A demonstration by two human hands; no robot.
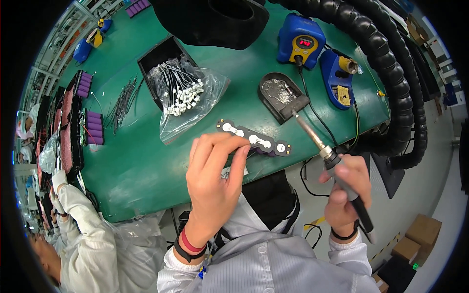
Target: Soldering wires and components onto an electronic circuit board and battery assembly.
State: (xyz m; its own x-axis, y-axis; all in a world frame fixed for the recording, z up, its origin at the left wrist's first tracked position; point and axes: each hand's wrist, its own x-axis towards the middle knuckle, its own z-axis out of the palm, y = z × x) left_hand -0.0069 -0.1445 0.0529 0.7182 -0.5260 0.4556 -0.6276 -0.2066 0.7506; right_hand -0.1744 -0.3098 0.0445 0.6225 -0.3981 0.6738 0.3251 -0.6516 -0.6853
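Observation:
My right hand [348,190] is wrapped round the grey and black handle of a soldering iron [322,148]. The iron's tip points up and left, at the near edge of a black tray [269,103] with silvery solder scraps inside. In front of me lies a battery pack [266,141], with a dark holder plate, white round contacts and purple cells beneath. Over its near left side, my left hand [212,163] has thumb and fingertips pinched together. Whatever they hold is too small or hidden to make out.
A black bin [146,66] holds bagged white-connector wires [183,95], with loose black wires [124,105] beside it. Behind stand a blue soldering station [293,36] and an iron stand [332,80]. Thick black hoses [391,58] curve down the right. A co-worker's sleeve [83,210] is at left.

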